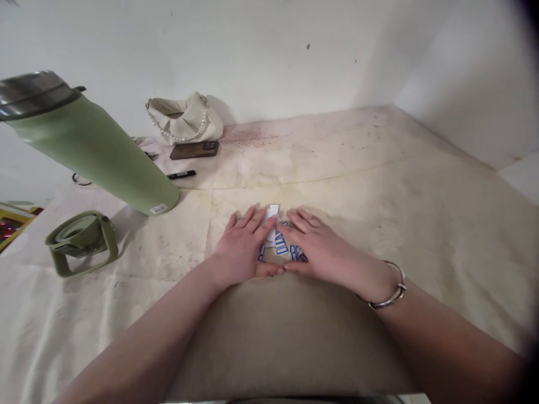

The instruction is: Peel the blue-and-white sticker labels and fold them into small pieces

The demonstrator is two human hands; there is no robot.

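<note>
Flat on the cloth-covered table lie my left hand and my right hand, palms down and fingers stretched out. Their thumbs almost meet at the near side. Between and partly beneath them are several small paper pieces. One is a plain white slip near the left fingertips. Others carry blue printed outlines, such as the blue-marked piece in the middle and another blue-marked piece by my right palm. How many pieces my hands cover is hidden. A metal bangle circles my right wrist.
To the left stands a tall green tumbler with its green lid nearby. Farther back are a black marker, a phone and a cream handbag with a pearl strap. A white wall borders the table.
</note>
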